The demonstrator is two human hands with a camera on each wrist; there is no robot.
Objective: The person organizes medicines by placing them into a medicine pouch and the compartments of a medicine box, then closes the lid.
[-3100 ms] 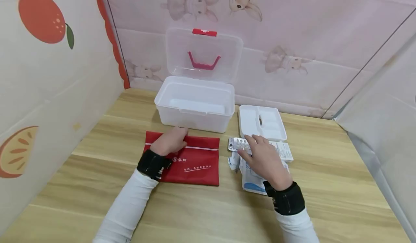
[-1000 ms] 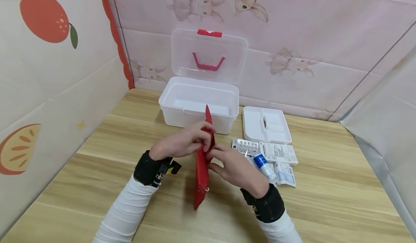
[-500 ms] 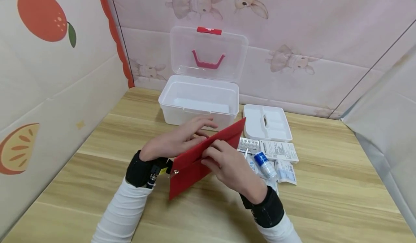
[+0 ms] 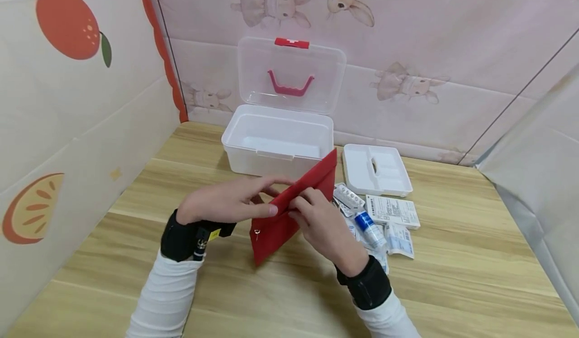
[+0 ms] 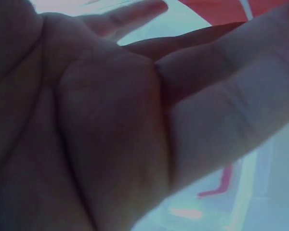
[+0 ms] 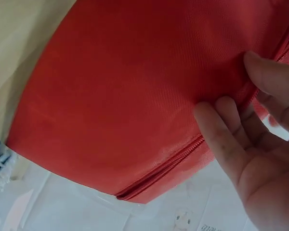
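A red zip pouch (image 4: 277, 235) is held up at a slant above the table, its zipped edge uppermost and a small metal ring hanging near its left end. My right hand (image 4: 327, 230) pinches the fabric by the zipper (image 6: 161, 168), with thumb and fingertips bent in the right wrist view. On the pouch's left side is my left hand (image 4: 226, 197), fingers extended. Its thumb tip overlaps the top edge in the head view, while the other fingertips are partly hidden behind the red fabric. The left wrist view shows the palm and straight fingers (image 5: 231, 62).
Behind the hands stands a clear plastic box (image 4: 253, 159), its lid (image 4: 294, 62) raised. A white divided tray (image 4: 357, 170) lies to its right. Nearer are a blister pack (image 4: 349, 196), a medicine box (image 4: 392, 211), a blue-capped bottle (image 4: 371, 230) and a small white packet (image 4: 400, 240).
The pouch lay flat 3.1 s ago; it has been lifted and turned. My right hand has gone from the supplies to the pouch. Lately my left hand shifted left and the blister pack turned.
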